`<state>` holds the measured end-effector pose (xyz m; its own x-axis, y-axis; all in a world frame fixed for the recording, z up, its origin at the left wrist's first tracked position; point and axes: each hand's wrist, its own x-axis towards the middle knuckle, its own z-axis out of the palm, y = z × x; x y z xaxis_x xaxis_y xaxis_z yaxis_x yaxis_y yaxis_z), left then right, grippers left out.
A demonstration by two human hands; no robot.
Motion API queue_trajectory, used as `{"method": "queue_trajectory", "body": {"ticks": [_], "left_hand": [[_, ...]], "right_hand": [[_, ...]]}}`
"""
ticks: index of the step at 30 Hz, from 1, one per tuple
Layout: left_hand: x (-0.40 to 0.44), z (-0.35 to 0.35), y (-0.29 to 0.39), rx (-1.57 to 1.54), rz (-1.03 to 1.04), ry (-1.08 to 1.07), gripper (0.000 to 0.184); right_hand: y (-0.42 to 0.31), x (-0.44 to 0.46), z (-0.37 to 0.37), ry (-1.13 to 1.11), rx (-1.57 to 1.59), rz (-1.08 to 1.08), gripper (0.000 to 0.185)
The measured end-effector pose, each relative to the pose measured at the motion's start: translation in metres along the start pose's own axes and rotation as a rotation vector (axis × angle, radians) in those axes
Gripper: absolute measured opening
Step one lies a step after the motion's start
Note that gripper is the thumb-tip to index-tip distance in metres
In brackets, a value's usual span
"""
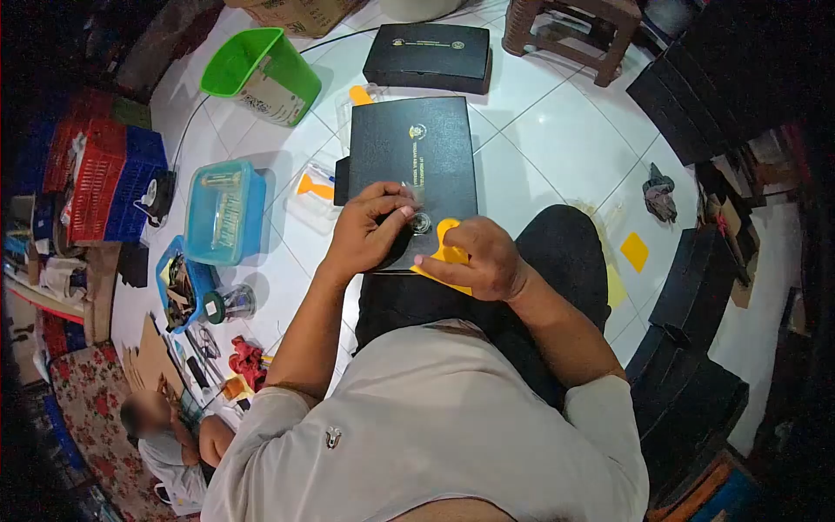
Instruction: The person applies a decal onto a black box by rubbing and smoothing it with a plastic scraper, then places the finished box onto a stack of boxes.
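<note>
A black box (452,143) with gold lettering and emblems lies across my lap. My left hand (372,228) is over its near half, with thumb and fingers pinched near a round emblem (421,224); whatever sits between the fingertips is too small to make out. To the right, my right hand (484,261) is closed around a yellow tool (449,254), whose flat part rests at the box's near edge. The exact shape of the tool is partly hidden by my fingers.
Another black box (426,56) lies ahead, near a green bin (265,78) and a brown stool (570,39). At left are a blue tub (224,213), a jar (230,303) and a seated person (170,452). Black boxes (696,287) line the right side.
</note>
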<state>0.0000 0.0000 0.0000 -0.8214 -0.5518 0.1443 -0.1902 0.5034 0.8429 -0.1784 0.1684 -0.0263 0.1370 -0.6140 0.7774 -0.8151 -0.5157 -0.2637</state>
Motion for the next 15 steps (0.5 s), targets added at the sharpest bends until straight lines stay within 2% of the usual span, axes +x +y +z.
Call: {"method": "queue_trajectory", "body": {"ticks": [2,5,15], "left_hand": [[0.000,0.002,0.006,0.028,0.021,0.009,0.018],[-0.004,0.005,0.004,0.006,0.002,-0.002,0.017],[-0.002,0.005,0.006,0.001,-0.005,0.007,0.018]], "right_hand": [[0.000,0.006,-0.005,-0.172,0.137,0.001,0.035],[-0.002,0.008,-0.004,-0.242,0.176,-0.025,0.031],[0.003,0.005,0.003,-0.204,0.212,0.033,0.031]]}}
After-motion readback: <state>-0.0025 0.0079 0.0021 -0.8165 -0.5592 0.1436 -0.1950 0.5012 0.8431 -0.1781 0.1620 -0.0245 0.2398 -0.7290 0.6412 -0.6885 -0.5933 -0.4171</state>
